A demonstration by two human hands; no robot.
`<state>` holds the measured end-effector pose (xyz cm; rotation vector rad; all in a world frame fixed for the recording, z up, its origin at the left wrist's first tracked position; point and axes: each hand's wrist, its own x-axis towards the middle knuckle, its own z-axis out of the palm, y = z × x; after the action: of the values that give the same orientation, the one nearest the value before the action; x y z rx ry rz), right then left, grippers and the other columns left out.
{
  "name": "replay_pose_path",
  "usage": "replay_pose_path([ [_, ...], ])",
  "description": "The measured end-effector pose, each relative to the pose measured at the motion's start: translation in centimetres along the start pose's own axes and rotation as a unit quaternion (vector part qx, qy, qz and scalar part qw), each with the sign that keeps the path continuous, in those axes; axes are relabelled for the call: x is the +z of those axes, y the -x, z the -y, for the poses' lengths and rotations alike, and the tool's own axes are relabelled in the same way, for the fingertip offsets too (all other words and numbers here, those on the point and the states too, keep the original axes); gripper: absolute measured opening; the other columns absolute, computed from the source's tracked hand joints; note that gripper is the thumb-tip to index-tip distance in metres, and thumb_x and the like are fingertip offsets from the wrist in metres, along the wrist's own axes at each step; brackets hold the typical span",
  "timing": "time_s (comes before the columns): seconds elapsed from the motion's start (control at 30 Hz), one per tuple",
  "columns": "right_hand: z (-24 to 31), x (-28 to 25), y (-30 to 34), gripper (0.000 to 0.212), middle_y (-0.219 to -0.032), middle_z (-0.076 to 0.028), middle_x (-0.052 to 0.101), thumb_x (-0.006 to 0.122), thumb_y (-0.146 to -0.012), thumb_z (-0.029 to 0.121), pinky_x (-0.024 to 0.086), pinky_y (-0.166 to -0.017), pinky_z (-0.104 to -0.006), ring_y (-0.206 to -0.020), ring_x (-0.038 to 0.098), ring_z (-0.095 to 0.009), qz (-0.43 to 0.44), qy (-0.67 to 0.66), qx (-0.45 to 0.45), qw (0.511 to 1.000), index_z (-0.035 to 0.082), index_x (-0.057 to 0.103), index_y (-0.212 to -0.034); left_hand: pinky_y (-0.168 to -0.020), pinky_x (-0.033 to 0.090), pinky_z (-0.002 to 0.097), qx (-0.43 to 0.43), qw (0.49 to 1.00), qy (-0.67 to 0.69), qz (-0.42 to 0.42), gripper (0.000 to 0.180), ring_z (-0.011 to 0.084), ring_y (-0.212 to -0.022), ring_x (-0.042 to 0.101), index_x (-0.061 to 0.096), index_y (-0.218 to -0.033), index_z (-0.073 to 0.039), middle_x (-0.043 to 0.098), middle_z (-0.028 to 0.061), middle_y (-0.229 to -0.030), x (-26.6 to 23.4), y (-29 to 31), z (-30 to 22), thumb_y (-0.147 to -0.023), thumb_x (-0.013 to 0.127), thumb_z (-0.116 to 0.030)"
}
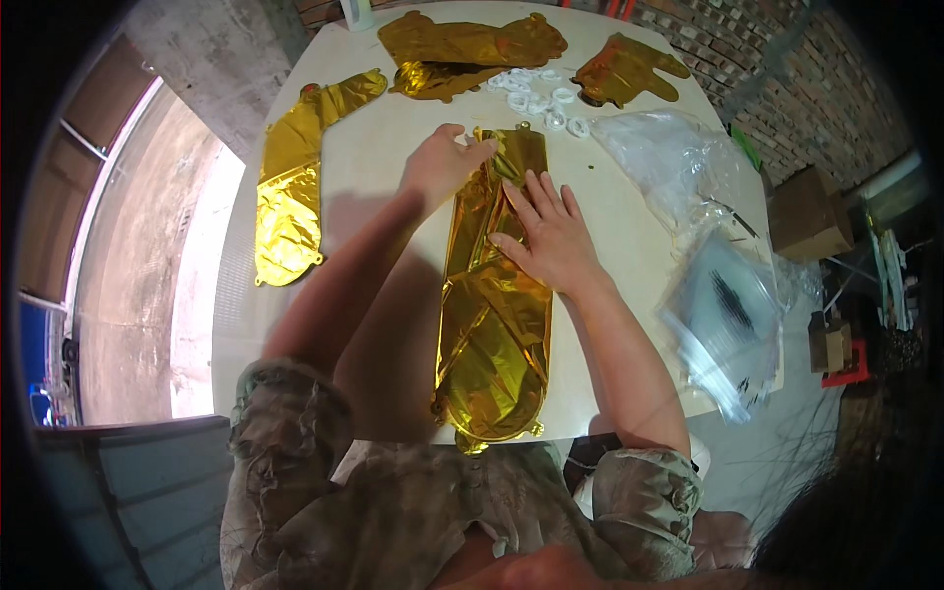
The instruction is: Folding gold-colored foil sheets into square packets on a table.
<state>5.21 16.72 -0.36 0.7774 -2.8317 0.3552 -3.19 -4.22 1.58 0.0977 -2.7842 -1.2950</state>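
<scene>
A gold foil balloon, uninflated and folded into a long strip, lies lengthwise in front of me. Its rounded near end, with small tabs, reaches the table's front edge. My left hand is closed at the strip's far left edge, thumb and fingers pinching the foil. On the right half of the strip, my right hand lies flat with its fingers spread, pressing the foil. Creases and a raised fold run between the two hands. What lies under the right palm is hidden.
Flat gold foil balloons lie around: a bent one at left, a wide stack at the far edge, another at far right. Several small white ribbon rolls sit between. Clear plastic bags cover the table's right side.
</scene>
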Motion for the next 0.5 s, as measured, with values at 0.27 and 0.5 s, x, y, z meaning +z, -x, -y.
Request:
replay_pose_path([
  [0.27, 0.0, -0.1, 0.2, 0.078, -0.163, -0.019, 0.029, 0.050, -0.097, 0.061, 0.015, -0.124, -0.0491, -0.153, 0.022, -0.034, -0.003, -0.017, 0.003, 1.000, 0.017, 0.032, -0.159, -0.077, 0.057, 0.0306, -0.077, 0.905, 0.387, 0.160, 0.047, 0.0160, -0.094, 0.066, 0.055, -0.130, 0.007, 0.065, 0.0122, -0.107, -0.2, -2.6, 0.2, -0.092, 0.070, -0.016],
  [0.5, -0.3, 0.0, 0.1, 0.078, -0.164, -0.019, 0.029, 0.050, -0.097, 0.062, 0.014, -0.125, -0.0496, -0.154, 0.021, -0.033, -0.002, -0.005, 0.003, 1.000, 0.016, 0.034, -0.158, -0.109, 0.045, 0.0434, 0.249, 0.950, -0.182, -0.046, 0.048, 0.0333, -0.127, 0.057, 0.050, -0.141, -0.002, 0.052, 0.0160, -0.146, -0.7, 1.3, -0.9, -0.097, 0.058, -0.020],
])
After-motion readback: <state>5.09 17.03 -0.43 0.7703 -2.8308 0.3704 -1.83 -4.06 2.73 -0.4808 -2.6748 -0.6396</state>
